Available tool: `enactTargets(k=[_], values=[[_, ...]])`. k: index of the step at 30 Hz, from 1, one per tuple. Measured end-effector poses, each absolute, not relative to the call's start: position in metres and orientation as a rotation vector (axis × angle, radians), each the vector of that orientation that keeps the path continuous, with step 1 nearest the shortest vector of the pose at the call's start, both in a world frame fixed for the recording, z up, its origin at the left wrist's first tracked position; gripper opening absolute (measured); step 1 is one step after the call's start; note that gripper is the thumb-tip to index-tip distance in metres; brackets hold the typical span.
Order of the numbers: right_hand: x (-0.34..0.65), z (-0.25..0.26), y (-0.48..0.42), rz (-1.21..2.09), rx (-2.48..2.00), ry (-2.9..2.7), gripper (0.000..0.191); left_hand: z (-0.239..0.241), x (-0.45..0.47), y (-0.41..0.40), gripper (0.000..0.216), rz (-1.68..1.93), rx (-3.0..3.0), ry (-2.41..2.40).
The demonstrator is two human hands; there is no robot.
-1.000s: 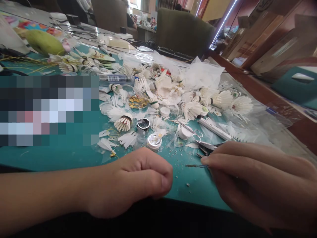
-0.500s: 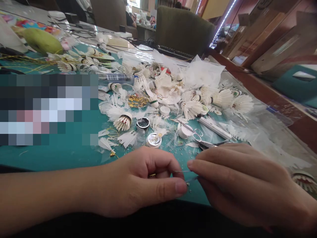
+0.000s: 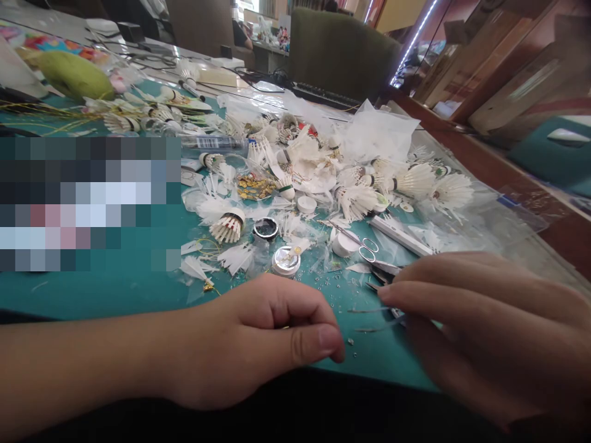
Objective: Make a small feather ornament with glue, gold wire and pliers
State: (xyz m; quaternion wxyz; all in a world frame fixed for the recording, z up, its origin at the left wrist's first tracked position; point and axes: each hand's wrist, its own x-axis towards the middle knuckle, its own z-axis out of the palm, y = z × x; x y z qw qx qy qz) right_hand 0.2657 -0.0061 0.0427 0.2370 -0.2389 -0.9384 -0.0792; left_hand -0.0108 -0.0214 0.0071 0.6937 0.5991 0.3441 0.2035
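My left hand [image 3: 263,338] rests on the teal mat [image 3: 115,289] at the near edge, fingers curled in with the thumb pressed to the forefinger; what it pinches is hidden. My right hand [image 3: 480,320] is to its right, fingers pinched on thin metal tweezers [image 3: 369,311] whose tips point left toward my left hand, a short gap apart. Tiny silver rings [image 3: 339,286] lie scattered on the mat between and just beyond the hands.
Beyond the hands lie small scissors [image 3: 362,246], a round silver tin [image 3: 286,260], a dark round tin [image 3: 266,229], a bag of gold bits [image 3: 256,186], white caps, cut feathers and several shuttlecocks [image 3: 415,183]. A green fruit [image 3: 74,75] sits far left. Wooden ledge along the right.
My right hand has drawn the tweezers back to the right, away from my left hand, after meeting it half a second ago. My left thumb has closed over the fingers.
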Motion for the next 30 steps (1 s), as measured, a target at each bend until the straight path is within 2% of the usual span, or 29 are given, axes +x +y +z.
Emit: enactTargets(k=[5,8,10,11,15,16,18,21,23,25,30], values=[[0.266,0.048,0.011,-0.237,-0.649,-2.638,0.022,0.003,-0.011,-0.026,0.035,0.425,1.374,0.775],[0.264,0.047,0.019,-0.228,-0.554,-2.727,0.016,0.001,-0.010,-0.029,0.016,0.398,1.466,0.783],[0.263,0.046,0.020,-0.225,-0.510,-2.790,0.021,0.003,-0.009,-0.029,0.007,0.414,1.542,0.805],[0.263,0.046,0.020,-0.227,-0.500,-2.821,0.024,0.004,-0.008,-0.028,0.007,0.419,1.567,0.798],[0.258,0.044,0.017,-0.277,-0.526,-2.933,0.035,0.004,-0.008,-0.026,0.046,0.454,1.644,0.665],[0.257,0.043,0.017,-0.298,-0.536,-2.949,0.036,0.001,-0.008,-0.027,0.040,0.477,1.671,0.659],[0.255,0.040,0.016,-0.337,-0.554,-2.968,0.037,-0.004,-0.009,-0.030,0.013,0.488,1.754,0.685],[0.252,0.035,0.016,-0.405,-0.597,-2.967,0.036,-0.006,-0.012,-0.033,0.027,0.428,1.877,0.605],[0.250,0.032,0.016,-0.432,-0.621,-2.952,0.036,-0.001,-0.014,-0.030,0.021,0.377,1.935,0.453],[0.248,0.031,0.015,-0.417,-0.612,-2.938,0.036,0.005,-0.014,-0.026,0.037,0.351,2.047,0.352],[0.245,0.026,0.015,-0.447,-0.581,-2.924,0.030,0.003,-0.012,-0.028,0.026,0.458,2.040,0.404]])
